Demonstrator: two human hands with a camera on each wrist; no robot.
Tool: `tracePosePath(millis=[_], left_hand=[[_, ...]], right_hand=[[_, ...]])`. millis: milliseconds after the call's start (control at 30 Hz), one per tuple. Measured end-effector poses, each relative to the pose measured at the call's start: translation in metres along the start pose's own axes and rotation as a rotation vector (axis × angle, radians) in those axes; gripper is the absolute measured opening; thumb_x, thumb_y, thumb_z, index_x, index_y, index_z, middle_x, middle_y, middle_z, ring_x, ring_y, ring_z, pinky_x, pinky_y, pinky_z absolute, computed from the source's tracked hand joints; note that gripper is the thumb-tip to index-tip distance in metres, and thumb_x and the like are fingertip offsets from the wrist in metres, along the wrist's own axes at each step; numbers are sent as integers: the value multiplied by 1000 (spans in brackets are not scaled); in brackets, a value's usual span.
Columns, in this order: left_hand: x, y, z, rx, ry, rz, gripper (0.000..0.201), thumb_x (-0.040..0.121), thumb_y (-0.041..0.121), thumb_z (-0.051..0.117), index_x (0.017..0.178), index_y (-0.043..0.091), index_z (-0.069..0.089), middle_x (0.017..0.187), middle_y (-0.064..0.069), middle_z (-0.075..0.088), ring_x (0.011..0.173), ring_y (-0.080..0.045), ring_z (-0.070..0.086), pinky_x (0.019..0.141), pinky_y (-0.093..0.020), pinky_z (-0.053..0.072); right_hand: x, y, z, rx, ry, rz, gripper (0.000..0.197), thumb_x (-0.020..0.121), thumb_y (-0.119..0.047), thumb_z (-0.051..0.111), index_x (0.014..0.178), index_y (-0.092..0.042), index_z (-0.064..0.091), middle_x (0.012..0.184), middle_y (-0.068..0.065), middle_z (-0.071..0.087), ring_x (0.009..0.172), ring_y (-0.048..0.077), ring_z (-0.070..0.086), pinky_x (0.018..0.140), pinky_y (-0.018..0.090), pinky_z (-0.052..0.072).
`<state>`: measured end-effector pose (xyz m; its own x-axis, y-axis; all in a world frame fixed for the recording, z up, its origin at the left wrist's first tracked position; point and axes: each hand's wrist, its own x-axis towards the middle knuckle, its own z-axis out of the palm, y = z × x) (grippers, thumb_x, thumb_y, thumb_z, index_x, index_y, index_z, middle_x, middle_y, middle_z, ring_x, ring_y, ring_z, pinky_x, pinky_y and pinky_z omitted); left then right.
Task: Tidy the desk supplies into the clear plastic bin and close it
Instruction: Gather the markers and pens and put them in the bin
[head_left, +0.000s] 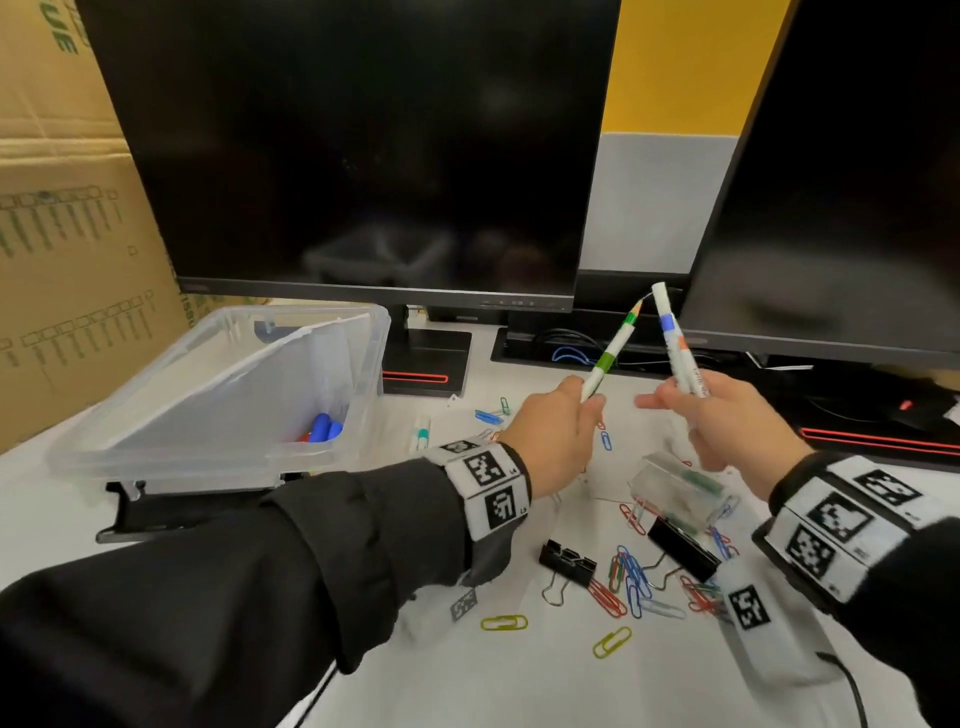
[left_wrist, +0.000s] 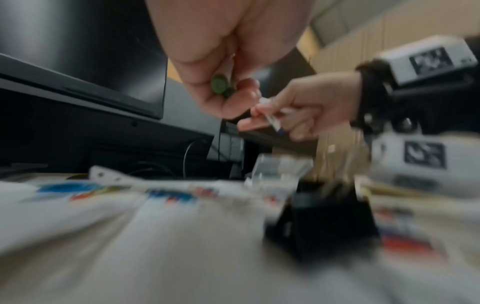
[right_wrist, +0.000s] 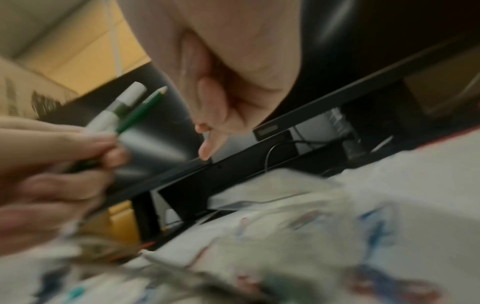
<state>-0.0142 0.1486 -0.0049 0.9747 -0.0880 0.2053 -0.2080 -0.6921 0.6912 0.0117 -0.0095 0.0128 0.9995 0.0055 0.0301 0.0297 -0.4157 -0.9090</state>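
Note:
My left hand (head_left: 589, 405) grips a white marker with green bands (head_left: 613, 351) together with a green pencil (right_wrist: 141, 111), both pointing up and away. Its blurred fingers (left_wrist: 221, 98) curl round the marker's green end (left_wrist: 219, 85). Close to its right, my right hand (head_left: 670, 400) holds white markers with blue and orange bands (head_left: 672, 332), tilted up to the left, with one finger (right_wrist: 207, 148) stretched out. The clear plastic bin (head_left: 374, 332) stands open at the left. Its clear lid (head_left: 234, 395) leans slanted inside it, over blue and red items (head_left: 324, 428).
Coloured paper clips (head_left: 631, 577), two black binder clips (head_left: 566, 564) (head_left: 683, 548) and a small clear box (head_left: 680, 491) lie on the white desk below my hands. A teal-banded marker (head_left: 422, 434) lies beside the bin. Two dark monitors (head_left: 363, 156) stand behind and cardboard boxes (head_left: 62, 260) at the left.

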Motion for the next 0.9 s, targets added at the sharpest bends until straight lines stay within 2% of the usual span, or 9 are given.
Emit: tracePosePath(millis=[133, 233, 300, 400, 567, 667, 767, 833, 900], left_hand=[[9, 16, -4, -170, -24, -96, 38, 100, 33, 31, 113, 2, 50, 68, -1, 46, 52, -14, 40, 45, -26, 32], [2, 25, 1, -92, -4, -117, 37, 101, 30, 27, 118, 2, 45, 94, -12, 57, 71, -20, 50, 50, -25, 37], [-3, 27, 0, -51, -21, -111, 38, 102, 25, 25, 123, 0, 43, 112, -19, 58, 89, -27, 55, 67, -31, 45], [-7, 29, 0, 2, -105, -82, 39, 101, 16, 23, 127, -6, 44, 122, -24, 53, 115, -38, 49, 97, -42, 40], [-13, 24, 6, 55, -56, -94, 40, 98, 19, 36, 136, 6, 37, 110, -11, 39, 97, -27, 50, 81, -29, 40], [-14, 23, 1, 171, -105, -38, 39, 98, 20, 34, 132, 4, 40, 120, -16, 45, 103, -30, 51, 91, -37, 44], [-13, 11, -17, 487, -20, -28, 35, 97, 24, 29, 120, 8, 49, 122, -11, 49, 111, -28, 41, 98, -47, 36], [-11, -6, -29, 663, 56, -197, 37, 95, 28, 33, 125, 10, 45, 129, -10, 42, 122, -28, 36, 102, -47, 32], [-11, -25, -36, 803, -31, -400, 44, 93, 29, 41, 133, 10, 39, 137, -11, 36, 128, -28, 33, 104, -45, 32]], right_hand=[[-10, -14, 26, 156, -207, 9, 18, 99, -29, 40, 106, -16, 51, 89, 1, 67, 28, 4, 34, 31, 16, 31], [-13, -18, 46, 263, -169, 28, 25, 99, -30, 37, 116, -17, 51, 77, 2, 59, 51, 11, 53, 45, 22, 46], [-17, -16, 52, 380, -174, 48, 26, 100, -29, 35, 117, -18, 51, 86, 3, 62, 71, 14, 59, 56, 25, 48], [-23, -12, 55, 539, -197, 141, 25, 100, -30, 34, 116, -21, 51, 97, 3, 62, 86, 14, 58, 66, 28, 47], [-21, -17, 53, 768, -257, 243, 23, 97, -27, 43, 101, -12, 60, 104, 11, 65, 97, 23, 62, 79, 37, 51], [-18, -20, 56, 706, -224, 207, 11, 97, -22, 46, 94, -16, 54, 105, 11, 61, 102, 23, 60, 92, 42, 48], [-20, -25, 55, 633, -179, 167, 12, 99, -25, 40, 99, -19, 50, 102, 8, 62, 96, 22, 60, 88, 45, 49], [-22, -26, 52, 605, -189, 166, 14, 99, -25, 38, 98, -17, 49, 96, 8, 66, 85, 23, 63, 82, 46, 52], [-26, -26, 50, 549, -225, 184, 17, 99, -24, 40, 90, -14, 49, 82, 8, 64, 67, 21, 60, 66, 41, 56]])
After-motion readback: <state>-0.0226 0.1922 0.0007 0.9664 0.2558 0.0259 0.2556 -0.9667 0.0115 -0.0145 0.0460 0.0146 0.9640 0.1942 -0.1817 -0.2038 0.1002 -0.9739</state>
